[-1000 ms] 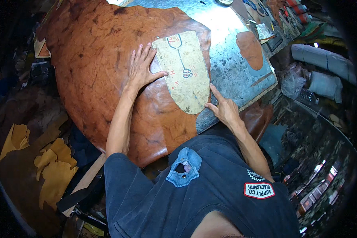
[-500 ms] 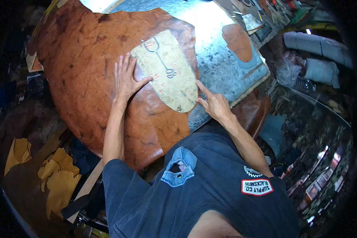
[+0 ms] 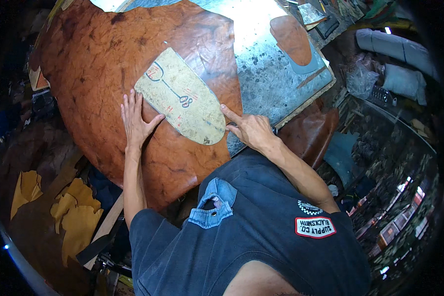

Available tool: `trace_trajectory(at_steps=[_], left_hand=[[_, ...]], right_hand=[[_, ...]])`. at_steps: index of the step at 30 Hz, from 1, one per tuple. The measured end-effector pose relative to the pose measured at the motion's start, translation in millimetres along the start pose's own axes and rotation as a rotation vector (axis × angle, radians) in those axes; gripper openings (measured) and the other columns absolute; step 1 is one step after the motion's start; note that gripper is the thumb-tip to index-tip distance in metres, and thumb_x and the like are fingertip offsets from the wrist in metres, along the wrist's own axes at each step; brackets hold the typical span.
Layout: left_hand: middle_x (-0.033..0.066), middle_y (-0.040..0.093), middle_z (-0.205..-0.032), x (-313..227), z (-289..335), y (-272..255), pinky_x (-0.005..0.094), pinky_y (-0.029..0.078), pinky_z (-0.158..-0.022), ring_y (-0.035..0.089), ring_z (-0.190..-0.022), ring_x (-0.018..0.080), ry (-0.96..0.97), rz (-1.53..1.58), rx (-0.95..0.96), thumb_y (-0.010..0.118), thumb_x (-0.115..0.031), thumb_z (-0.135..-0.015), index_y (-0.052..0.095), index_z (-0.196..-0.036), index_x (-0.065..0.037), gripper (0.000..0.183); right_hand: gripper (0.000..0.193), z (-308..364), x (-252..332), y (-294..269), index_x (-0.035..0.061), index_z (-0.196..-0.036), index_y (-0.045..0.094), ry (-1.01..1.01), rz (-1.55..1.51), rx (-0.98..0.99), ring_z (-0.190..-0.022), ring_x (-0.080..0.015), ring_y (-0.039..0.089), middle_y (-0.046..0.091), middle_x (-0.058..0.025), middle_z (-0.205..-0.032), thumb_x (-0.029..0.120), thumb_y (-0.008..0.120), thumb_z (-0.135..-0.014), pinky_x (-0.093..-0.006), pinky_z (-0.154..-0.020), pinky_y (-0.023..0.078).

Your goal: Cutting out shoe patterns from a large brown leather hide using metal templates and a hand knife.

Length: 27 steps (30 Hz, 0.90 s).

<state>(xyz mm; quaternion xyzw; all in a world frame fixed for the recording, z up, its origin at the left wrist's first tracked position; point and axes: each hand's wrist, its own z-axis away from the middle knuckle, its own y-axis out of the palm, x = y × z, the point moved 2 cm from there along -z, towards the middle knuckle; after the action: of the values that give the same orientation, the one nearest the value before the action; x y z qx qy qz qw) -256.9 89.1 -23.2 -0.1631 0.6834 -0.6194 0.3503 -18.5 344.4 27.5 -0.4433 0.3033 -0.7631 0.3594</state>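
Observation:
A pale, oblong template (image 3: 192,111) with one rounded end lies on a large brown leather hide (image 3: 98,93). Blue and red marks are drawn on its face. My left hand (image 3: 136,121) rests flat and open on the hide, fingers spread, with fingertips and thumb at the template's left edge. At the opposite edge, near the rounded end, is my right hand (image 3: 254,132). Its index finger and thumb reach to the template's rim while the other fingers curl under. A small dark thing shows by the curled fingers, too hidden to name.
The hide covers much of a grey, spotted worktop (image 3: 259,74) and hangs over its near edge. A brown leather piece (image 3: 291,42) lies at the worktop's far right. Yellow leather scraps (image 3: 79,217) sit lower left. Wrapped white rolls (image 3: 397,52) are at right.
The template has slid left and slightly nearer across the hide, tilting further toward the left at its far end. Both hands have moved left with it.

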Motion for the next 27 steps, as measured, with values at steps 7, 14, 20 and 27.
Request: trace_trajectory(at_steps=[7,14,20,27], left_hand=[[0.0160,0.022,-0.155,0,2,-3,0.0552,0.012,-0.114,0.015,-0.143,0.0377,0.003,0.012,-0.017,0.076,-0.056,-0.067,0.037,-0.142,-0.005,0.099],[0.0186,0.025,-0.152,-28,0,-8,0.0564,0.011,-0.114,0.014,-0.142,0.0418,-0.034,0.032,0.042,0.074,-0.062,-0.065,0.042,-0.138,-0.001,0.100],[0.0164,0.024,-0.153,-55,-3,-2,0.0562,0.009,-0.115,0.012,-0.143,0.0408,-0.016,0.117,0.060,0.076,-0.061,-0.061,0.043,-0.137,-0.002,0.102],[0.0171,0.024,-0.153,-59,-10,4,0.0566,0.008,-0.115,0.012,-0.142,0.0407,0.028,0.176,0.019,0.076,-0.062,-0.061,0.040,-0.140,-0.004,0.104]], right_hand=[[0.065,-2,-1,-5,0.0238,-0.144,0.037,-0.028,-0.065,0.000,-0.061,-0.0368,0.064,0.064,-0.0166,-0.069,0.032,0.065,-0.086,-0.0487,-0.055,0.050],[0.063,11,-3,-17,0.0225,-0.143,0.039,0.036,-0.077,0.064,-0.063,-0.0378,0.064,0.064,-0.0192,-0.069,0.031,0.066,-0.086,-0.0485,-0.058,0.050],[0.060,37,-16,-13,0.0169,-0.142,0.041,0.053,-0.396,-0.029,-0.066,-0.0342,0.066,0.067,-0.0211,-0.077,0.029,0.065,-0.087,-0.0445,-0.061,0.051],[0.044,24,-20,-25,0.0010,-0.125,0.052,0.559,-1.256,0.140,-0.048,-0.0060,0.048,0.055,-0.0017,-0.068,0.020,0.067,-0.088,-0.0201,-0.044,0.038]])
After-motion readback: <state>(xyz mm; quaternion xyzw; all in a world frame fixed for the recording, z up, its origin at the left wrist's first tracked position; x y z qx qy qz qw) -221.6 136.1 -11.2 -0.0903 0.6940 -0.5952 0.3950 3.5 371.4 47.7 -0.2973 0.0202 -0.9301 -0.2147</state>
